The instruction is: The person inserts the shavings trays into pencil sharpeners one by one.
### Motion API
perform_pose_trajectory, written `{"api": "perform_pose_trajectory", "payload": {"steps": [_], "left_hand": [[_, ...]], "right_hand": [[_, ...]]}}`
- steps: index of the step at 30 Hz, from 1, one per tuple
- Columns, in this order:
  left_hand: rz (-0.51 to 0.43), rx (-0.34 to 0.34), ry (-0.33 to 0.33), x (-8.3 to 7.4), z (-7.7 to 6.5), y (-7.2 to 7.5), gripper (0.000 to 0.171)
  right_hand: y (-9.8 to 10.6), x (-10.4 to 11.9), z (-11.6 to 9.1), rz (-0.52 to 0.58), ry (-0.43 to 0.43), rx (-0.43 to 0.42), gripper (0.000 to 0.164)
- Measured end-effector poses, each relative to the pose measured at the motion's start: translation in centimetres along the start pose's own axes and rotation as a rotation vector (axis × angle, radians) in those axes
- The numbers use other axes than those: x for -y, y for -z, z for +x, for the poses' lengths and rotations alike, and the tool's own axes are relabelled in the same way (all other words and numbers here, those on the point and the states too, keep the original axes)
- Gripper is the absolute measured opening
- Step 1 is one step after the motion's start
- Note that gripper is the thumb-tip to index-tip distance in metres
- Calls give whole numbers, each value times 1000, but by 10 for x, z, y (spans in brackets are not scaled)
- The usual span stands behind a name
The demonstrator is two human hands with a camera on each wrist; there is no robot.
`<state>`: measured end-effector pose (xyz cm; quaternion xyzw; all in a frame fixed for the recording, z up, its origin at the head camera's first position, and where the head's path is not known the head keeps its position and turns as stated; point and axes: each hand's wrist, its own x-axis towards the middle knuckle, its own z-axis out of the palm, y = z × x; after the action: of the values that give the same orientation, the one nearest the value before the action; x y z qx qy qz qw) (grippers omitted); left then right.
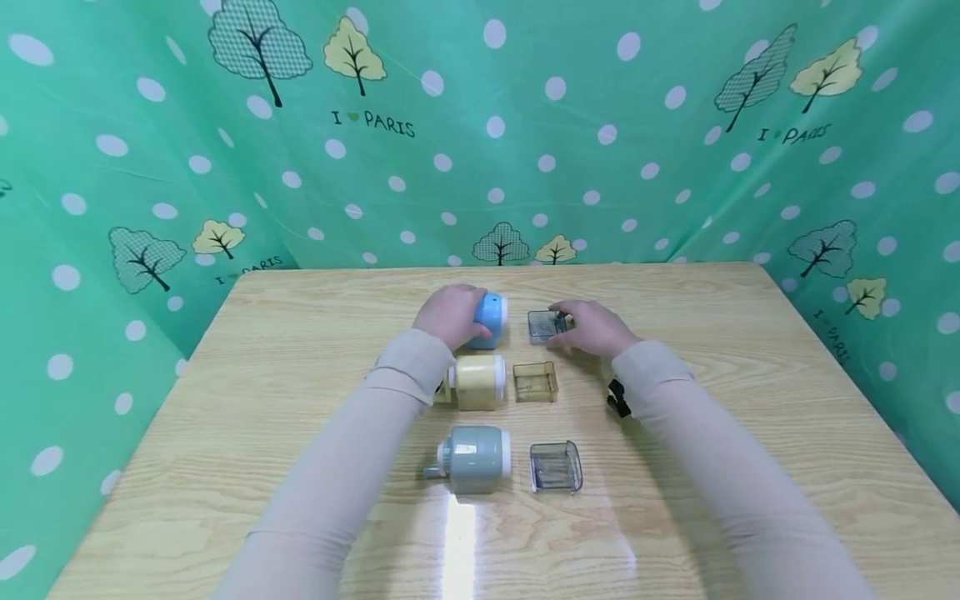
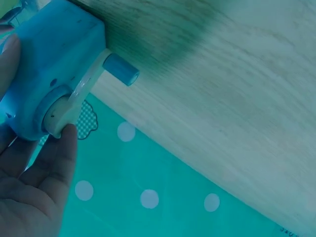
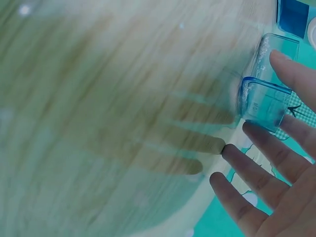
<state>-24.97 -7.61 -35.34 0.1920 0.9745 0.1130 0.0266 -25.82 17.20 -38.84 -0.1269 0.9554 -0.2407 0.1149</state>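
Observation:
My left hand (image 1: 448,317) grips a blue hand-crank pencil sharpener (image 1: 491,315), lying on its side at the back of the table. In the left wrist view, its crank handle (image 2: 118,68) points away from the palm, and fingertips touch the pale crank hub (image 2: 60,114). To the right, a clear bluish shavings drawer (image 1: 542,323) rests on the wood. My right hand (image 1: 592,327) is around the drawer's right end with thumb and fingers spread. The right wrist view shows those fingers extended, thumb over one side of the drawer (image 3: 266,106) and fingertips right at the other.
Nearer me lie a cream sharpener (image 1: 478,382) and a grey-blue sharpener (image 1: 477,458), each on its side. A yellowish clear drawer (image 1: 535,365) and a grey clear drawer (image 1: 574,467) sit to their right. A green dotted curtain (image 1: 495,183) hangs behind the wooden table (image 1: 300,375).

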Motion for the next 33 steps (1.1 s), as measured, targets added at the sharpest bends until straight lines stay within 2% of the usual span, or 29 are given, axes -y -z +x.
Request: {"api": "perform_pose_trajectory", "payload": {"steps": [15, 33], "left_hand": [[78, 31, -9, -6, 1, 6, 67], [79, 42, 13, -8, 4, 7, 63]], "right_hand": [[2, 16, 2, -97, 3, 21, 78], [0, 36, 10, -131, 40, 45, 78]]}}
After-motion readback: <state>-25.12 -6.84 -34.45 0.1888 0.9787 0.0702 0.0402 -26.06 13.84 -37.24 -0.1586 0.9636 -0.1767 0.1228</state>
